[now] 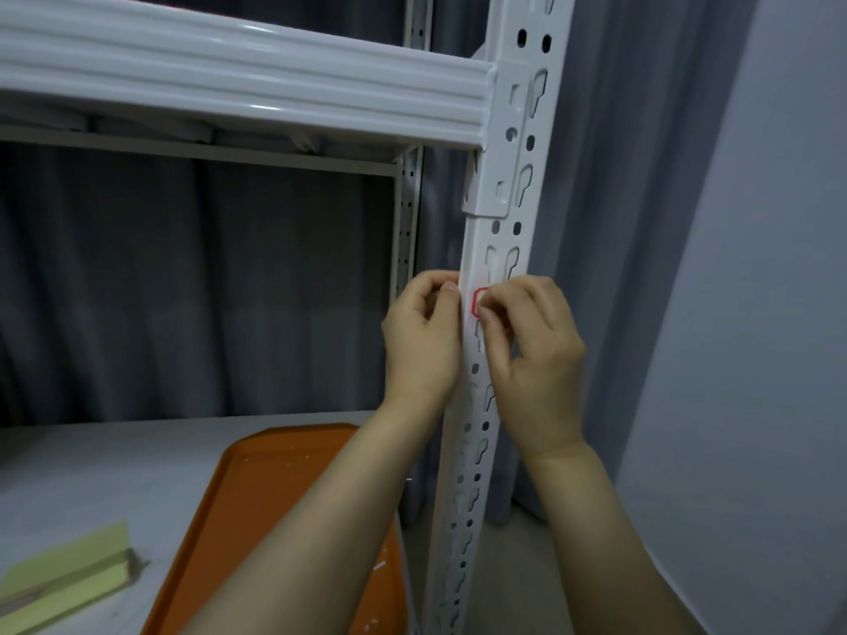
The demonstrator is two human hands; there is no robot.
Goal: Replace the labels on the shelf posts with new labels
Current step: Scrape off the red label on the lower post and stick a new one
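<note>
A white slotted shelf post (504, 231) runs down the right of the view. A small white label with a red border (477, 301) sits on the post's front face at hand height. My right hand (531, 355) pinches the label's right part with thumb and fingertips, hiding most of it. My left hand (424, 341) rests against the post's left edge beside the label, fingers curled; whether it grips the post I cannot tell.
A white shelf beam (229, 80) joins the post above the hands. On the lower shelf board (91, 474) lie an orange tray (275, 497) with small white scraps and a pale green packet (68, 575). Grey curtains hang behind, and a grey wall (756, 313) stands right.
</note>
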